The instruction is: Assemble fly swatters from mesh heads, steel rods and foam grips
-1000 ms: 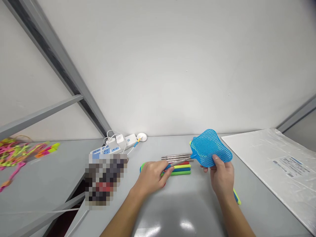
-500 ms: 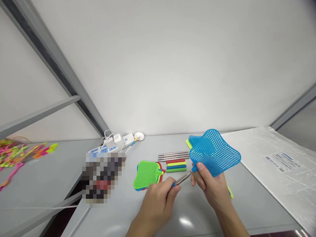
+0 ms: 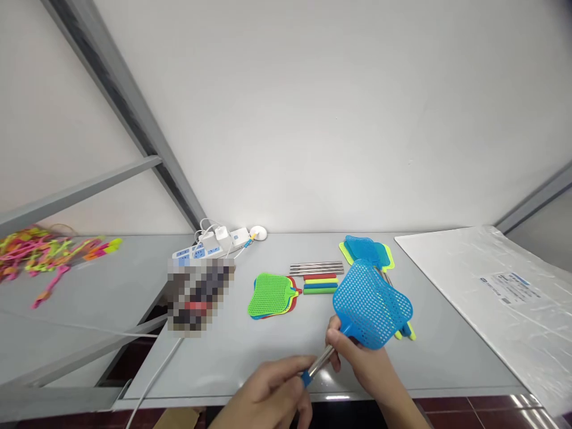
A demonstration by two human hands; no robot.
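A blue fly swatter [image 3: 373,304] with a perforated head and a metal rod is in both of my hands, tilted over the table's front part. My left hand [image 3: 272,393] is closed around its blue grip at the lower end. My right hand [image 3: 353,351] pinches the rod just below the head. Left of the swatter lies a stack of loose swatter heads [image 3: 270,295], green on top. Beside it are several coloured grips [image 3: 320,285] and, behind them, several metal rods [image 3: 316,269]. Further swatters [image 3: 364,249], blue and yellow-green, lie behind the held one, partly hidden by it.
A power strip [image 3: 196,252] with white plugs and cables stands at the back left, with a blurred patch [image 3: 201,298] in front of it. White wrapped sheeting [image 3: 469,280] covers the right side. Colourful tangled pieces [image 3: 49,250] lie on the left table.
The swatter and both hands have come lower and nearer in view. My right hand has moved from the head's neck down onto the rod. More of the swatters behind now shows.
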